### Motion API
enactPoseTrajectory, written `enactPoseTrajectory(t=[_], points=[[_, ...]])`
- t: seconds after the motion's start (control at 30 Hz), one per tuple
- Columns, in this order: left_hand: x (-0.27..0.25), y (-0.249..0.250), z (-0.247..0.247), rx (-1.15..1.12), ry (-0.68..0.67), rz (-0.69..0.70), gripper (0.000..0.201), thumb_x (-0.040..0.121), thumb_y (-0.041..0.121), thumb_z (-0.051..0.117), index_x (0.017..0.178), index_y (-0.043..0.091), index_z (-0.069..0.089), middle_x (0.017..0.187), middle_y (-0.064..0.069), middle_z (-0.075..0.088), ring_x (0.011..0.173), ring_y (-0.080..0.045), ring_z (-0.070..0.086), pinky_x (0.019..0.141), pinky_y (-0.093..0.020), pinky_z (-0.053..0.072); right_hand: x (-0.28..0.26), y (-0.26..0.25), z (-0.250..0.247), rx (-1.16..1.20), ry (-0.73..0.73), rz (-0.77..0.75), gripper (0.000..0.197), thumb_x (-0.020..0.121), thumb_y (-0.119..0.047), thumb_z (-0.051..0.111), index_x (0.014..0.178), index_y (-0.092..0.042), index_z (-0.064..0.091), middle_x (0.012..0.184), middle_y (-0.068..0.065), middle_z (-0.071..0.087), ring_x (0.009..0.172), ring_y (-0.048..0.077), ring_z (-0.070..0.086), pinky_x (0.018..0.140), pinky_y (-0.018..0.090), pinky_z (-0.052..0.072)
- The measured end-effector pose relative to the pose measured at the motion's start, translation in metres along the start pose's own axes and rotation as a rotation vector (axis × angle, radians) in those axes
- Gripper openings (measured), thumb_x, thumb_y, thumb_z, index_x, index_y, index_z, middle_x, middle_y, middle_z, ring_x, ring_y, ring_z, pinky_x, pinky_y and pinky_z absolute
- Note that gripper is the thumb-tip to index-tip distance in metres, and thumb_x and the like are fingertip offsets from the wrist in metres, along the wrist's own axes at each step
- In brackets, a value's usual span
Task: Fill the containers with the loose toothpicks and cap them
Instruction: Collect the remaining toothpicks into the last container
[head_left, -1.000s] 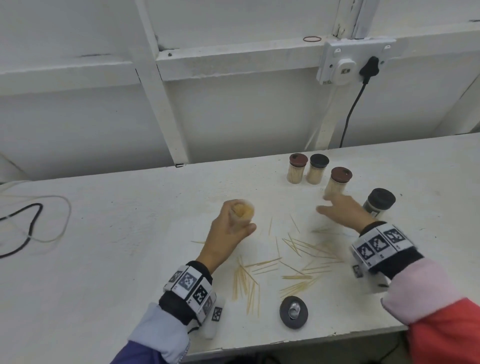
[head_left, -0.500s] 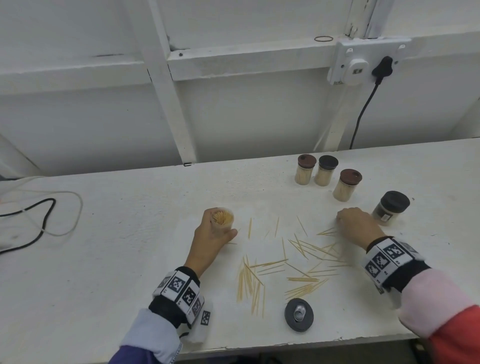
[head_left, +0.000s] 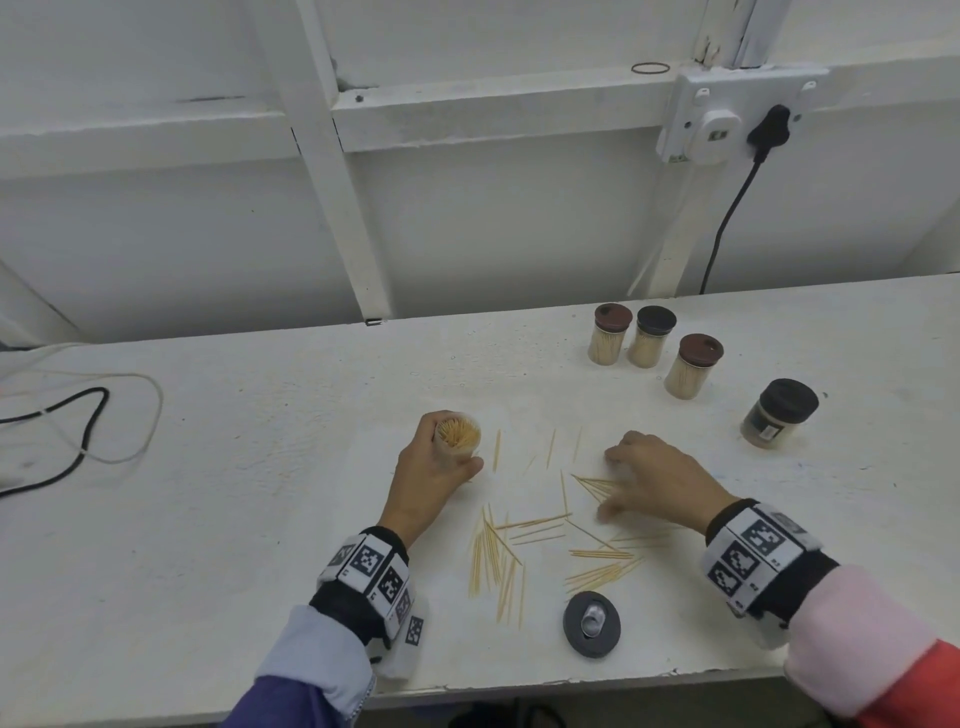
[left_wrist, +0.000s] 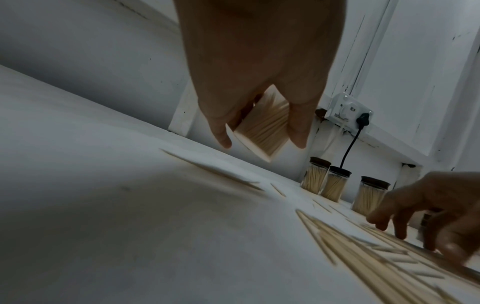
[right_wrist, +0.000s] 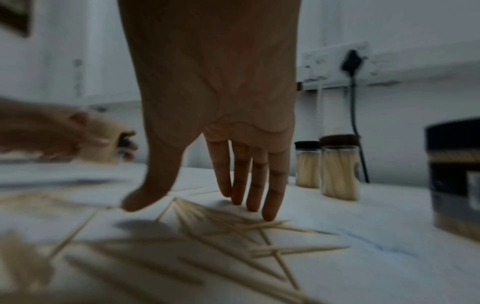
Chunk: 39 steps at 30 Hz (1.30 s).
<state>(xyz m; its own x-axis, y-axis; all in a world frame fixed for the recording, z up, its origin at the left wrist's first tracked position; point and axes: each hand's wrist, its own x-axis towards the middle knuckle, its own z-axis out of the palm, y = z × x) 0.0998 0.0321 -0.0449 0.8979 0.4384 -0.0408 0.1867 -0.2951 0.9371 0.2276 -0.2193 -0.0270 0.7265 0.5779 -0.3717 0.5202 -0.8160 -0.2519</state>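
Half a second on, the right hand (head_left: 657, 480) has slid left onto the loose toothpicks (head_left: 540, 535), fingers (right_wrist: 249, 181) straight and spread, while the left hand (head_left: 434, 480) still clamps the open container (head_left: 458, 435) upright on the counter (head_left: 234, 519). Four capped containers (head_left: 693, 366) stand beyond; a dark lid (head_left: 591, 624) lies near the front edge.

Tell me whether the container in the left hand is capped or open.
Open. The container in the left hand shows bare toothpick tips at its mouth; a dark cap lies on the table.
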Motion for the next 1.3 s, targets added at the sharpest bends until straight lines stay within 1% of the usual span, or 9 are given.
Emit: enactPoseTrajectory(t=[0.1,0.23,0.33,0.63,0.83,0.97,1.1,1.2,1.3], points=[[0.002,-0.001,0.001,0.012,0.01,0.019,0.047,0.08,0.011,0.078,0.116,0.021,0.05,0.105,0.008,0.062,0.088,0.008,0.058,0.074,-0.006,0.043,0.001,-0.01,0.006,-0.156,-0.011,-0.018,0.046,0.073,-0.053,0.075,0.089,-0.013,0.059,0.097,-0.002,0.046,0.09,0.018,0.047,0.067,0.029,0.038],[0.004,-0.006,0.003,0.045,-0.006,0.018,0.048,0.08,0.017,0.079,0.117,0.028,0.049,0.107,0.009,0.062,0.096,-0.003,0.058,0.078,-0.012,0.044,0.005,-0.016,0.008,-0.117,0.005,-0.03,0.038,0.082,-0.027,0.073,0.058,-0.016,0.045,0.075,-0.004,0.041,0.074,0.022,0.047,0.052,0.024,0.027],[0.005,-0.007,0.004,0.049,-0.003,0.021,0.05,0.08,0.022,0.08,0.119,0.028,0.048,0.108,0.011,0.062,0.099,-0.003,0.058,0.081,-0.014,0.044,0.006,-0.022,0.004,-0.151,0.013,-0.055,0.005,0.087,-0.014,0.064,0.084,-0.013,0.068,0.088,0.006,0.057,0.075,0.023,0.049,0.063,0.024,0.036],[0.008,-0.015,0.003,0.147,-0.04,0.019,0.051,0.079,0.033,0.079,0.118,0.034,0.045,0.105,0.014,0.061,0.099,-0.006,0.058,0.079,-0.017,0.041,0.008,-0.033,-0.002,-0.434,0.04,-0.131,0.015,0.087,0.001,0.043,0.082,-0.013,0.047,0.077,0.002,0.039,0.071,0.025,0.043,0.061,0.028,0.031],[0.008,-0.017,0.002,0.195,-0.06,0.024,0.051,0.079,0.033,0.079,0.117,0.034,0.046,0.102,0.015,0.062,0.097,-0.011,0.059,0.084,-0.026,0.045,0.012,-0.034,-0.003,-0.467,0.051,-0.136,0.012,0.089,-0.004,0.046,0.085,-0.015,0.051,0.088,0.004,0.05,0.074,0.024,0.045,0.065,0.029,0.034],[0.007,-0.015,0.006,0.206,-0.089,0.051,0.052,0.078,0.033,0.08,0.118,0.034,0.046,0.103,0.015,0.062,0.098,-0.009,0.06,0.082,-0.021,0.045,0.015,-0.031,-0.013,-0.224,0.064,-0.174,0.013,0.09,-0.013,0.054,0.087,-0.018,0.065,0.095,0.003,0.064,0.08,0.024,0.058,0.067,0.028,0.04],[0.006,-0.013,0.007,0.195,-0.082,0.065,0.054,0.078,0.031,0.08,0.117,0.035,0.044,0.104,0.016,0.061,0.096,-0.003,0.059,0.079,-0.015,0.043,0.018,-0.04,-0.029,0.385,0.11,-0.248,0.01,0.083,-0.007,0.069,0.078,-0.016,0.072,0.076,0.001,0.073,0.073,0.017,0.066,0.071,0.035,0.054],[0.007,-0.013,0.006,0.169,-0.048,0.078,0.054,0.076,0.028,0.082,0.115,0.035,0.044,0.103,0.015,0.063,0.096,-0.004,0.06,0.08,-0.02,0.045,0.017,-0.063,-0.041,0.895,0.173,-0.308,0.003,0.082,0.0,0.071,0.084,-0.002,0.072,0.078,0.012,0.074,0.074,0.016,0.069,0.073,0.027,0.054],[0.006,-0.012,0.008,0.155,-0.058,0.104,0.054,0.075,0.026,0.082,0.114,0.032,0.046,0.104,0.013,0.063,0.097,-0.008,0.061,0.084,-0.026,0.048,0.017,-0.089,-0.043,1.18,0.242,-0.339,0.01,0.083,0.002,0.069,0.091,0.01,0.069,0.086,0.019,0.072,0.078,0.012,0.069,0.072,0.015,0.05]])
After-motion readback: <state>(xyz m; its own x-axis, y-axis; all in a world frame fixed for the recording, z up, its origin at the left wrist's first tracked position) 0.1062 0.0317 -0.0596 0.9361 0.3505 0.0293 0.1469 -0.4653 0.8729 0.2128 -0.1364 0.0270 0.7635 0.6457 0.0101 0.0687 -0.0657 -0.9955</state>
